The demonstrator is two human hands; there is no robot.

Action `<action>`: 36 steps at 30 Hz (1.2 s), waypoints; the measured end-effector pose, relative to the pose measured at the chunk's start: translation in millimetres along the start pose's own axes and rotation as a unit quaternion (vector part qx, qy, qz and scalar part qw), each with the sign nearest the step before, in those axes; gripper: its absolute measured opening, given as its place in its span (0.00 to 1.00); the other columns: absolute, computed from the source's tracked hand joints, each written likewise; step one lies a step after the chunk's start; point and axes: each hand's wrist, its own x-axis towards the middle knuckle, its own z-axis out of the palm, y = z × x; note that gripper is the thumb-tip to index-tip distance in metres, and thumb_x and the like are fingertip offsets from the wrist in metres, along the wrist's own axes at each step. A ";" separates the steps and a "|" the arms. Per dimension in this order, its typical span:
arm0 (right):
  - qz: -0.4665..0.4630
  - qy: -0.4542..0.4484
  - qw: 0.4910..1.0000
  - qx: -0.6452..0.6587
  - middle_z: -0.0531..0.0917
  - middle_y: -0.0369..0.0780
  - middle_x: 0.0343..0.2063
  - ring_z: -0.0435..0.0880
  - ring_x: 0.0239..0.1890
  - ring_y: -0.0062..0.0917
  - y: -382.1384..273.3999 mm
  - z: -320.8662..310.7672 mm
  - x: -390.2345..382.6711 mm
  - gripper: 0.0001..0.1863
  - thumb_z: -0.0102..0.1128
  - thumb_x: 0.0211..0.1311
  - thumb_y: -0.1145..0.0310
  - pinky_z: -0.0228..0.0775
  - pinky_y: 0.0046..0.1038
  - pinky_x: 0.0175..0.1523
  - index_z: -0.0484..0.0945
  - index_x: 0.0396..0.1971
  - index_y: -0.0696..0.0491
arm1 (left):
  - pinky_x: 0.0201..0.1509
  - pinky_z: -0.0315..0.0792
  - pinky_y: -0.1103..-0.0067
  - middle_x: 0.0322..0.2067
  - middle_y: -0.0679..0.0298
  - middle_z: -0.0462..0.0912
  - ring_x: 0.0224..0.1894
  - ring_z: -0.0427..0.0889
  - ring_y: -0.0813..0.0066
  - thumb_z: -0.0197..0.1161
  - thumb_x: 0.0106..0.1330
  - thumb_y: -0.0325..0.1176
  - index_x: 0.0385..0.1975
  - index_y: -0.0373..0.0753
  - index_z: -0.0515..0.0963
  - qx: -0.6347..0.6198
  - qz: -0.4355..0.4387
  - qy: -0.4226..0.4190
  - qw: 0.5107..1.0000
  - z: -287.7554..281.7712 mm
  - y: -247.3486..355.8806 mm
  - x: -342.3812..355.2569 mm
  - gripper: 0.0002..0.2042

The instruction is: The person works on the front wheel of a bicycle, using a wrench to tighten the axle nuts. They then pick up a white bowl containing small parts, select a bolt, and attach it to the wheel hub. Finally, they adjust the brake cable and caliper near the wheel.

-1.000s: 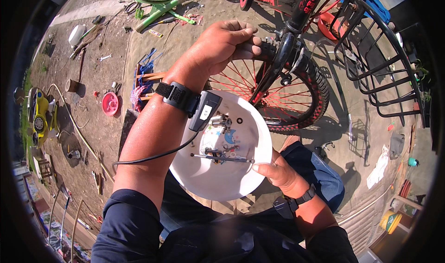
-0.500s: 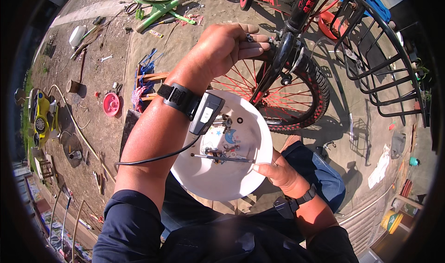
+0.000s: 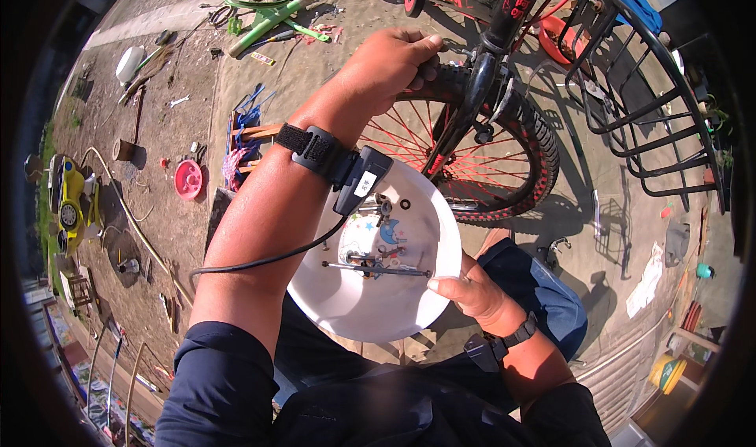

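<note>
A bike [image 3: 496, 44] fills the upper right, its dark frame marked in red. Its wheel [image 3: 543, 144], with red spokes and a knobbly tyre, is just beyond the bowl. Right of the wheel is a black wire basket [image 3: 639, 116]. The white bowl [image 3: 390, 317] is over the person's lap, slightly tilted, with a blue moon printed inside. Well to the left, a pink dish [image 3: 188, 179] lies on the ground.

The left hand [image 3: 405, 61] is raised beyond the bowl, near the tyre; its fingers are curled in, thumb against forefinger. I cannot tell whether it pinches anything or touches the tyre. The right hand [image 3: 476, 296] clasps the bowl's near right edge, thumb over the rim. A black device [image 3: 362, 181] is strapped at the left wrist. In the bowl lie a long thin rod [image 3: 376, 270], pointing toward the right thumb, some metal parts [image 3: 383, 208] and, beside them, a small dark ring [image 3: 405, 204].
</note>
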 end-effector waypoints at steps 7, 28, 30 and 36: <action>-0.004 0.002 1.000 -0.008 0.70 0.43 0.64 0.69 0.65 0.31 -3.1 0.7 -0.3 0.45 0.60 0.53 0.64 0.58 0.34 0.70 0.54 0.71 0.59 | 0.29 0.76 0.82 0.26 0.67 0.80 0.24 0.75 0.80 0.64 0.69 0.36 0.42 0.32 0.81 0.101 0.011 -0.006 0.995 11.4 3.9 19.7 0.12; -0.020 -0.008 1.000 0.015 0.69 0.45 0.65 0.67 0.67 0.32 -3.7 1.4 2.6 0.46 0.62 0.55 0.62 0.56 0.36 0.71 0.52 0.72 0.60 | 0.35 0.84 0.73 0.25 0.68 0.77 0.23 0.75 0.81 0.64 0.69 0.34 0.41 0.33 0.79 -0.001 -0.036 -0.013 0.999 23.1 8.1 21.8 0.09; -0.017 0.001 1.000 0.009 0.68 0.46 0.65 0.68 0.67 0.33 -2.8 2.0 2.9 0.48 0.63 0.53 0.60 0.57 0.36 0.71 0.51 0.72 0.60 | 0.32 0.79 0.78 0.25 0.69 0.78 0.24 0.75 0.82 0.64 0.69 0.33 0.40 0.35 0.80 0.032 -0.018 -0.017 0.999 20.1 7.9 22.0 0.08; -0.013 0.004 1.000 0.004 0.68 0.47 0.65 0.68 0.67 0.33 -5.2 2.5 2.3 0.48 0.63 0.53 0.60 0.57 0.36 0.71 0.51 0.72 0.60 | 0.30 0.72 0.84 0.27 0.70 0.80 0.27 0.75 0.84 0.66 0.67 0.31 0.39 0.36 0.81 0.007 0.002 -0.044 0.999 17.0 7.9 20.9 0.06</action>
